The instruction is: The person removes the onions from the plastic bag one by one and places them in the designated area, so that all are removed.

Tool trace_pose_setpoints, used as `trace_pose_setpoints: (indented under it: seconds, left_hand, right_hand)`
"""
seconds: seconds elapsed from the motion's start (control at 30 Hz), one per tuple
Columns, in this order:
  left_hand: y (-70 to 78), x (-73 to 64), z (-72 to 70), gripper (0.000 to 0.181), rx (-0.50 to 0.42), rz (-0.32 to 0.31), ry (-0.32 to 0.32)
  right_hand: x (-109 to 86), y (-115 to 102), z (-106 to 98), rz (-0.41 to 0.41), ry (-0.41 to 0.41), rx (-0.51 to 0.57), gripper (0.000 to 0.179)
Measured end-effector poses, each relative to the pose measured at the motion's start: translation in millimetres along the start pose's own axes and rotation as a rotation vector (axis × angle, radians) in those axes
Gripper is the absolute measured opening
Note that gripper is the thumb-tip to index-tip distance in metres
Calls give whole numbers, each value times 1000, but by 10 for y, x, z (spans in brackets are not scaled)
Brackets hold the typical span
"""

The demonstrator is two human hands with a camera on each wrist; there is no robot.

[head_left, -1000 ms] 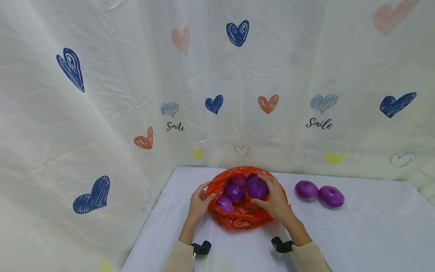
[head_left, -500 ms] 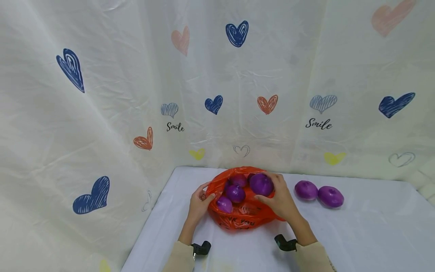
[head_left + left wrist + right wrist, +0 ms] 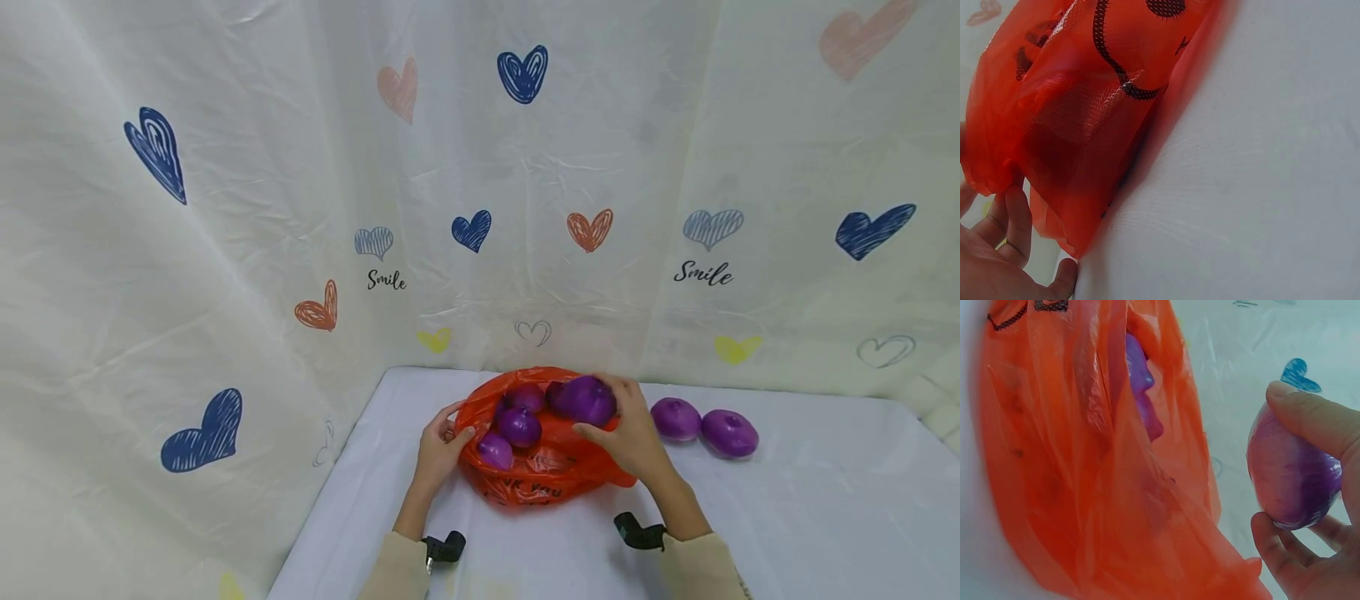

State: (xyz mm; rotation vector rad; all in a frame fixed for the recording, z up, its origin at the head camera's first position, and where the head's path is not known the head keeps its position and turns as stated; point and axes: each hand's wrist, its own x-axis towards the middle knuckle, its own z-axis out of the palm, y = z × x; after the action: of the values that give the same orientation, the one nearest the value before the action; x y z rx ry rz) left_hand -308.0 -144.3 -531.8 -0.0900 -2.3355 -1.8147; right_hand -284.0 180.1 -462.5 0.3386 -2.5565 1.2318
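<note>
A red plastic bag (image 3: 551, 487) with black print lies with its mouth open on the table, several purple onions (image 3: 520, 427) inside. My left hand (image 3: 441, 450) grips the bag's left rim; in the left wrist view its fingers (image 3: 1019, 219) curl at the red plastic. My right hand (image 3: 633, 437) holds a large purple onion (image 3: 592, 401) between thumb and fingers, at the right side of the bag mouth. In the right wrist view that onion (image 3: 1291, 465) is apart from the bag (image 3: 1054, 475), to its right.
Two more purple onions, a nearer-left one (image 3: 676, 419) and a right one (image 3: 730, 433), lie side by side on the white table (image 3: 825, 500), right of the bag. A white curtain (image 3: 480, 167) printed with hearts hangs behind and left of the table.
My right hand has moved right and slightly up with the onion, from inside the bag mouth to its right rim. The left hand and the two onions on the table stay put.
</note>
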Motion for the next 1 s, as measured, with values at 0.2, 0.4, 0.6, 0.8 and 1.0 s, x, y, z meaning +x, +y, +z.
trace_pose_setpoints:
  seconds: [0.2,0.4,0.6,0.8,1.0]
  left_hand:
    - [0,2,-1,45,2,0,2]
    - [2,-1,2,44,-2,1,2]
    - [-1,-1,4,45,-4,2,1]
    - [-17,4,11,45,5,8,-4]
    - [5,-8,13,44,5,8,0]
  right_hand:
    - [1,21,-81,20,9,-6,87]
    - [1,43,-172,43,17,-10,87]
    - [-2,81,-245,39,39,-27,85]
    - [-20,101,-334,45,62,-25,86]
    - [-37,88,-420,27,87,-42,86]
